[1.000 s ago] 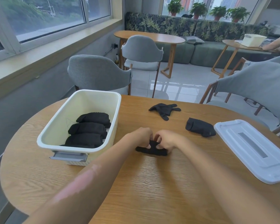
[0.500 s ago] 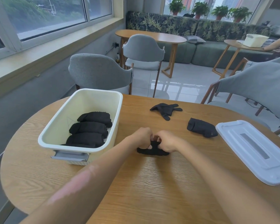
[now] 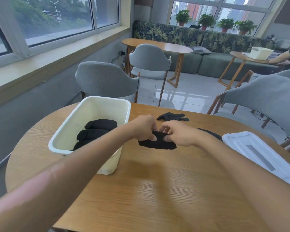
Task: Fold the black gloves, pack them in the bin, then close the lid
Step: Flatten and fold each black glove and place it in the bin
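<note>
Glove [image 3: 157, 143] lifted slightly, both hands [image 3: 146, 127] pinching

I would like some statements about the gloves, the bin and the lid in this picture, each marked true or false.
1. Both hands hold one black glove above the table. True: left hand, right hand.
2. The lid is on the bin. False: it lies on the table, at the right.
3. Folded gloves lie inside the bin. True.
4. An unfolded glove lies beyond the hands. True.
5. The bin stands to the right of the hands. False: it stands to their left.
</note>
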`<state>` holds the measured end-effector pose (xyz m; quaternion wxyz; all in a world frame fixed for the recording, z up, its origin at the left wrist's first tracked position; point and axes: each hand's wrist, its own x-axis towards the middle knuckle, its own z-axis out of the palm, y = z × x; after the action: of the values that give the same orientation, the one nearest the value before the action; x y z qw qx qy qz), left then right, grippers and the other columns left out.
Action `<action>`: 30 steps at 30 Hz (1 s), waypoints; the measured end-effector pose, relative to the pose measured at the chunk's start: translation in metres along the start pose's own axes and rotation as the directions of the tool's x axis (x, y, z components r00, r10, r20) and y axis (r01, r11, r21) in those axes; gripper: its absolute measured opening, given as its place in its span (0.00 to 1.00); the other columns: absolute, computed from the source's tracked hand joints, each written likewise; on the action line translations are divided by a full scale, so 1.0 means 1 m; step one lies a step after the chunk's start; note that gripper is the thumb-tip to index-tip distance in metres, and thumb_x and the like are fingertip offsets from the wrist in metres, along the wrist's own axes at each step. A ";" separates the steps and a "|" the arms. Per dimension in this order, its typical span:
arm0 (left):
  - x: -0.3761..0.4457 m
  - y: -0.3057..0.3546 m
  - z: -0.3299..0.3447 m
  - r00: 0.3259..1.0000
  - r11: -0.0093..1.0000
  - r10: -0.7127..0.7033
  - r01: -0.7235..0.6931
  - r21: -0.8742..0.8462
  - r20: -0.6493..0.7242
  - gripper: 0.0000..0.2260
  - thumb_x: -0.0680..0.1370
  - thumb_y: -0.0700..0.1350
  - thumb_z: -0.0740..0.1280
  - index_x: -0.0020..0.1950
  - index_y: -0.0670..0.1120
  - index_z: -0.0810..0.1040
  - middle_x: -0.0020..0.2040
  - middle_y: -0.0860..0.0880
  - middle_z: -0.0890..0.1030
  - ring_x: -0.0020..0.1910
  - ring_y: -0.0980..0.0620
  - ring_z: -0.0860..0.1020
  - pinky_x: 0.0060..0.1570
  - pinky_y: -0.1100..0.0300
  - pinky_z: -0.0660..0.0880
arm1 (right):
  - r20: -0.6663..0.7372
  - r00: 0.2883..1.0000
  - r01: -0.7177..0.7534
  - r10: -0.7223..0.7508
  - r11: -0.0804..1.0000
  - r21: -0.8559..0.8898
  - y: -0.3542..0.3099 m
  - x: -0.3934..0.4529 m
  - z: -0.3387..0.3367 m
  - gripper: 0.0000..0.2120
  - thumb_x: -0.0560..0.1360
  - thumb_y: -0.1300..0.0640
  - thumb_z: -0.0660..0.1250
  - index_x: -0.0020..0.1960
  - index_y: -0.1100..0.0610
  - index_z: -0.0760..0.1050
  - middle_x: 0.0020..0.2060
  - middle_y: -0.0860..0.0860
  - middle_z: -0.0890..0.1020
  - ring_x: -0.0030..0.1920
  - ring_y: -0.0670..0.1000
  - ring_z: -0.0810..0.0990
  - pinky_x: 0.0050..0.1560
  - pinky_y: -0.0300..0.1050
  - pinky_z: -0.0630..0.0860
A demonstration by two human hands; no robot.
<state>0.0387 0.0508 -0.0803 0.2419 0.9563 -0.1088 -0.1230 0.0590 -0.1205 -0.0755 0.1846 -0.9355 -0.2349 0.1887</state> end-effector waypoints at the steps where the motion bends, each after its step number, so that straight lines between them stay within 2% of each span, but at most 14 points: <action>1: -0.006 0.000 -0.011 1.000 1.000 0.008 -0.008 0.002 -0.007 0.08 0.76 0.43 0.74 0.55 0.45 0.82 0.49 0.47 0.83 0.48 0.48 0.81 0.44 0.60 0.77 | -0.013 1.000 0.016 -0.016 1.000 0.002 -0.008 -0.001 -0.005 0.14 0.79 0.59 0.68 0.64 0.52 0.75 0.56 0.47 0.78 0.55 0.50 0.78 0.53 0.45 0.77; 4: -0.025 -0.006 -0.042 0.999 1.000 0.023 -0.023 -0.005 -0.042 0.06 0.76 0.43 0.74 0.51 0.49 0.81 0.49 0.49 0.84 0.45 0.52 0.81 0.41 0.62 0.76 | -0.039 0.997 0.065 -0.065 0.998 0.010 -0.033 -0.003 -0.018 0.12 0.80 0.58 0.67 0.62 0.49 0.75 0.54 0.45 0.78 0.54 0.48 0.78 0.53 0.44 0.77; 7: -0.045 -0.020 -0.068 0.997 1.000 0.017 -0.016 0.009 -0.070 0.06 0.76 0.45 0.74 0.50 0.51 0.80 0.48 0.53 0.83 0.41 0.57 0.79 0.37 0.65 0.71 | -0.062 0.992 0.114 -0.114 0.993 -0.003 -0.061 0.000 -0.022 0.10 0.80 0.56 0.67 0.59 0.46 0.74 0.52 0.44 0.79 0.52 0.47 0.79 0.55 0.49 0.79; 11: -0.065 -0.050 -0.091 0.998 1.000 -0.022 0.021 -0.004 -0.065 0.05 0.74 0.45 0.75 0.47 0.52 0.81 0.46 0.55 0.83 0.43 0.57 0.81 0.44 0.60 0.78 | -0.076 0.987 0.145 -0.144 0.989 0.011 -0.100 0.015 -0.012 0.11 0.80 0.58 0.67 0.61 0.50 0.75 0.54 0.47 0.79 0.52 0.50 0.79 0.53 0.48 0.80; 16: -0.084 -0.094 -0.101 0.996 0.996 -0.090 0.090 0.003 -0.027 0.07 0.73 0.43 0.76 0.47 0.53 0.82 0.44 0.55 0.83 0.44 0.54 0.81 0.48 0.56 0.80 | -0.066 0.984 0.163 -0.164 0.986 -0.017 -0.142 0.036 0.014 0.13 0.79 0.61 0.64 0.63 0.54 0.76 0.58 0.51 0.79 0.56 0.54 0.78 0.51 0.46 0.76; 19: -0.094 -0.119 -0.096 0.991 0.990 -0.133 0.133 0.052 -0.004 0.07 0.73 0.45 0.76 0.44 0.57 0.81 0.43 0.57 0.83 0.45 0.54 0.82 0.50 0.54 0.80 | 0.000 0.989 0.148 -0.148 0.988 -0.032 -0.159 0.049 0.033 0.12 0.78 0.63 0.63 0.61 0.57 0.77 0.55 0.54 0.80 0.54 0.56 0.79 0.53 0.51 0.79; 22: -0.101 -0.135 -0.089 0.984 0.984 -0.169 0.166 0.064 0.055 0.08 0.74 0.45 0.76 0.47 0.56 0.81 0.46 0.57 0.83 0.47 0.55 0.81 0.45 0.60 0.76 | 0.079 0.989 0.130 -0.123 0.986 -0.099 -0.171 0.064 0.052 0.12 0.78 0.64 0.63 0.59 0.58 0.79 0.52 0.56 0.82 0.52 0.58 0.81 0.51 0.51 0.81; 25: -0.101 -0.146 -0.081 0.970 0.976 -0.207 0.194 0.103 0.128 0.10 0.75 0.45 0.75 0.53 0.54 0.79 0.51 0.57 0.80 0.50 0.56 0.78 0.49 0.62 0.74 | 0.164 0.984 0.107 -0.075 0.975 -0.196 -0.181 0.075 0.071 0.13 0.78 0.63 0.64 0.62 0.61 0.78 0.52 0.58 0.83 0.50 0.58 0.82 0.47 0.49 0.81; 28: -0.099 -0.152 -0.073 0.946 0.970 -0.216 0.180 0.163 0.240 0.10 0.75 0.44 0.75 0.48 0.56 0.77 0.46 0.59 0.78 0.48 0.55 0.77 0.49 0.62 0.72 | 0.276 0.961 0.042 0.009 0.983 -0.178 -0.187 0.081 0.083 0.15 0.79 0.64 0.64 0.65 0.63 0.75 0.53 0.59 0.81 0.44 0.56 0.82 0.36 0.46 0.81; 29: -0.097 -0.153 -0.069 0.936 0.964 -0.223 0.171 0.203 0.273 0.09 0.76 0.44 0.74 0.49 0.55 0.77 0.45 0.59 0.77 0.48 0.55 0.76 0.49 0.63 0.72 | 0.309 0.951 0.018 0.036 0.985 -0.169 -0.189 0.083 0.087 0.15 0.80 0.63 0.65 0.66 0.63 0.74 0.54 0.59 0.81 0.42 0.55 0.82 0.34 0.45 0.80; 30: -0.095 -0.153 -0.066 0.927 0.957 -0.229 0.158 0.243 0.297 0.08 0.76 0.44 0.73 0.53 0.52 0.78 0.46 0.59 0.77 0.49 0.55 0.76 0.50 0.63 0.71 | 0.335 0.940 -0.002 0.058 0.986 -0.165 -0.190 0.084 0.091 0.15 0.80 0.63 0.64 0.66 0.64 0.73 0.55 0.59 0.80 0.43 0.56 0.82 0.37 0.46 0.81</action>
<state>-0.0099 0.2361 -0.0817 0.1028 0.9499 -0.0640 -0.2882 0.0174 0.1016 -0.0937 0.0618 -0.9044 -0.2635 0.3297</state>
